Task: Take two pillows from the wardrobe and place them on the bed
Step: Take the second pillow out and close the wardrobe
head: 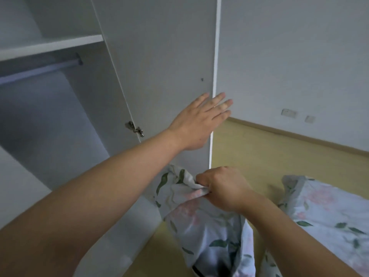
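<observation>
Pillow [201, 222] pinched by a corner in closed right hand [223, 188], hanging beside open wardrobe door [163, 80], left hand [199, 120] flat and open near door edge; best kept firmly gripped, clear of floor [279, 156], while pushing door shut.

The wardrobe [60, 45] is plain white inside and out, its open door [159, 56] the same white with a small silver hinge [134, 129]; the wall [289, 56] is white too. The floor [269, 152] is pale yellow wood; both pillows [199, 226] [323, 216] are light grey-blue with green leaves and faded pink flowers.
</observation>
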